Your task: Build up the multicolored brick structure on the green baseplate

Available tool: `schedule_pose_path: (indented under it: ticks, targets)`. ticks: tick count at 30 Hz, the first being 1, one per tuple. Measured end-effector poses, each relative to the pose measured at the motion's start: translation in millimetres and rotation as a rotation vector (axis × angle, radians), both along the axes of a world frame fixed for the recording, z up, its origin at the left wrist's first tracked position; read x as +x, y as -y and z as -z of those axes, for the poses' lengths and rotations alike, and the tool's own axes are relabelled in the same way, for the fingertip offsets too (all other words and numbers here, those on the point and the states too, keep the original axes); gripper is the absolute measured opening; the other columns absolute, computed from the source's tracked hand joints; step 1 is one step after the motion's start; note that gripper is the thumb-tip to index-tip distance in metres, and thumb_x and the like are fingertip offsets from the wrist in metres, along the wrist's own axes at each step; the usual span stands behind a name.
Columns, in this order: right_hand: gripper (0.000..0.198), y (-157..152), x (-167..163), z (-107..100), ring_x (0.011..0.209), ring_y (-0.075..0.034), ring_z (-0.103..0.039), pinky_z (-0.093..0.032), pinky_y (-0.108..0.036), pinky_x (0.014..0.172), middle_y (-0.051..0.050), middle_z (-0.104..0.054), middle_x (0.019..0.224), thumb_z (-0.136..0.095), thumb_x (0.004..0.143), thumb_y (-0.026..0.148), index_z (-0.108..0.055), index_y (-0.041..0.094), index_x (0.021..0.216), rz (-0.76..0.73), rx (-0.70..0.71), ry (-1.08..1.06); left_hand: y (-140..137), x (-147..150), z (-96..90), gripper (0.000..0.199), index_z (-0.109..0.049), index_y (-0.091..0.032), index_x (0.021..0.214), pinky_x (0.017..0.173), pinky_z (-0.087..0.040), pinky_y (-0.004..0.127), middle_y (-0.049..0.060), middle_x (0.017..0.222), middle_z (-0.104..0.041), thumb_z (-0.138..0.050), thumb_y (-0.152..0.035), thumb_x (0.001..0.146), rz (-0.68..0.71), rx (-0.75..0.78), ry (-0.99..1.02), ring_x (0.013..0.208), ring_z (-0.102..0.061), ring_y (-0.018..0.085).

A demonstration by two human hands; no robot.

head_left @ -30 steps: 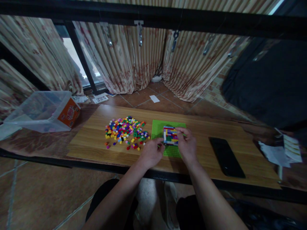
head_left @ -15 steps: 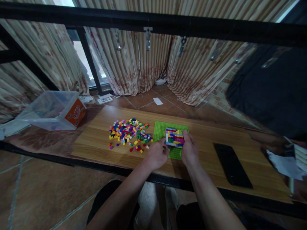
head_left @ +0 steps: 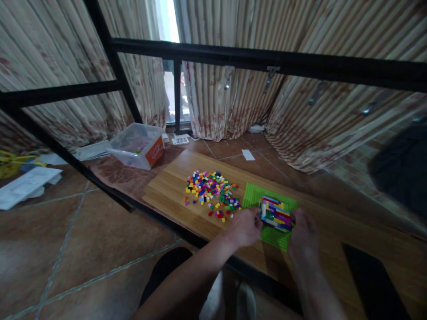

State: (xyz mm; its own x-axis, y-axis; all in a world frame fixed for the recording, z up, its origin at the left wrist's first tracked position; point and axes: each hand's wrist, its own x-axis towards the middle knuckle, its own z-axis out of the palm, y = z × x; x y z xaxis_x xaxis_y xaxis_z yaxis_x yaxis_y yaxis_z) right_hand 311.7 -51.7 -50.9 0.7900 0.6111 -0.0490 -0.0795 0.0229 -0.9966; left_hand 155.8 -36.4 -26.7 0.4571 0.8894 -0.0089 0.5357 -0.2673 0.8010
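Observation:
A multicoloured block built from toy bricks (head_left: 275,214) is over the green studded baseplate (head_left: 275,239); whether it is raised or resting on it I cannot tell. My left hand (head_left: 245,226) has its fingers closed at the block's left edge. At the opposite edge, my right hand (head_left: 303,232) grips it, somewhat blurred, with some fingers hidden. To the left of the baseplate spreads a loose pile of small coloured bricks (head_left: 211,187), and a few strays lie near my left hand.
The wooden board (head_left: 170,184) carries all this, with a black flat slab (head_left: 370,275) on its right part. Beyond its left end stands a clear plastic bin (head_left: 130,155) with an orange label. A black metal frame (head_left: 233,57) crosses in front of striped curtains (head_left: 213,102).
My view has swung left and tilted, so the board and bin appear further right. Both hands stay on the brick block over the baseplate.

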Motion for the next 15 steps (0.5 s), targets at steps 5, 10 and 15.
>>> schedule_pose_path:
  ticks: [5,10,15]
  targets:
    - [0.03,0,-2,-3,0.061,-0.016,-0.061,-0.053,-0.031,0.057,0.004,-0.063,0.072,-0.069,0.072,0.046,-0.063,0.022,0.089,0.01,-0.034,-0.007,-15,-18,-6.1,0.034,-0.068,-0.019,0.111,0.086,-0.054,0.029,0.007,0.102,-0.075,-0.048,-0.014,0.084,-0.141,0.056,0.022,0.092,-0.069,0.019]
    - [0.034,-2,-1,1,0.064,-0.013,-0.061,-0.052,-0.027,0.059,0.003,-0.065,0.08,-0.072,0.069,0.043,-0.064,0.022,0.095,0.025,-0.035,-0.013,-35,-50,-14.8,0.029,-0.069,-0.02,0.106,0.088,-0.052,0.032,0.007,0.101,-0.074,-0.048,-0.014,0.087,-0.382,0.133,-0.049,0.094,-0.068,0.02]
    - [0.037,-4,0,4,0.068,-0.011,-0.06,-0.051,-0.025,0.064,0.004,-0.065,0.083,-0.077,0.061,0.039,-0.067,0.022,0.092,0.005,-0.029,0.006,-49,-77,-10.7,0.03,-0.069,-0.018,0.112,0.101,-0.045,0.038,0.011,0.113,-0.069,-0.049,-0.016,0.088,-0.501,0.295,-0.219,0.11,-0.06,0.024]
